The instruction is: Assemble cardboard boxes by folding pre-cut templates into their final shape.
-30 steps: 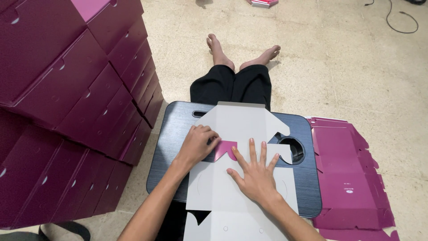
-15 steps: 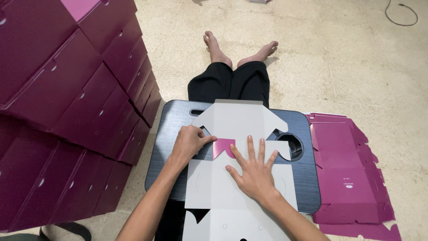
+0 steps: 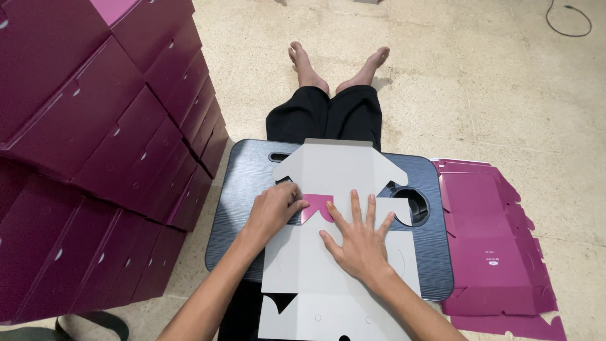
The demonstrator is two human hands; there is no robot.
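Across your lap sat the dark wood-grain lap tray (image 3: 252, 183) w/ the flat white die-cut cardboard box blank (image 3: 334, 170), left hand (image 3: 273, 211) curled pinching its magenta flap (image 3: 315, 207), right hand (image 3: 358, 243) splayed flat, holding nothing; mid-fold, crease needs firm pressing.

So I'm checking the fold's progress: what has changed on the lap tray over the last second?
Very little. The left hand slid slightly along the small magenta flap, still pinching it. The right hand stays flat on the white box blank; lap tray and flat magenta blanks are unmoved.
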